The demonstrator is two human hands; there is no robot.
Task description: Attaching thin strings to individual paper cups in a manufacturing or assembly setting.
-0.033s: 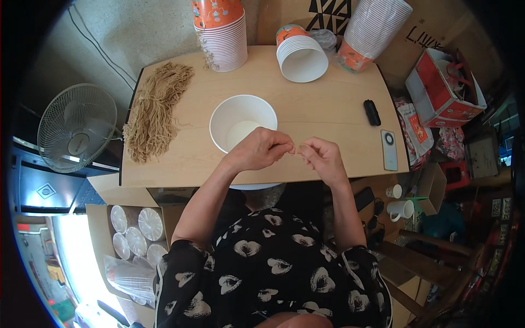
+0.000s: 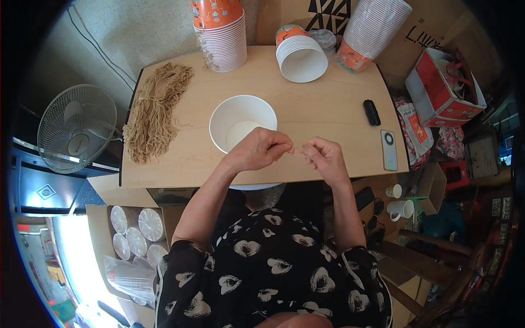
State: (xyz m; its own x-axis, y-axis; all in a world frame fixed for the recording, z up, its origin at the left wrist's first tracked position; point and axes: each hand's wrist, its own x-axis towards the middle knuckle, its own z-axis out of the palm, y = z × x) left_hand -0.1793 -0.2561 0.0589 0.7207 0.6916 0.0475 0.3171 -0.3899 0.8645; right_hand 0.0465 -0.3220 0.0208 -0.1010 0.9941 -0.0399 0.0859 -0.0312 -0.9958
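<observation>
Both my hands are raised over the near edge of the table, a small gap between their fingertips. My left hand (image 2: 260, 148) pinches thumb and fingers together, close in front of a white paper tub (image 2: 223, 117) and covering part of its near rim. My right hand (image 2: 326, 159) is also pinched, just right of the left. Anything between the fingers is too small to make out. A bundle of tan strings (image 2: 156, 115) lies on the table's left side, tied near its upper part.
An upright stack of paper tubs (image 2: 227, 46), a tub stack on its side (image 2: 303, 61) and a leaning stack (image 2: 376, 30) line the back. A black object (image 2: 371, 112) and phone (image 2: 389, 148) lie right. A fan (image 2: 77, 128) and a carton of wrapped tubs (image 2: 97, 229) stand left.
My right hand has shifted slightly to the right, widening the gap between the fingertips. The left hand has barely moved.
</observation>
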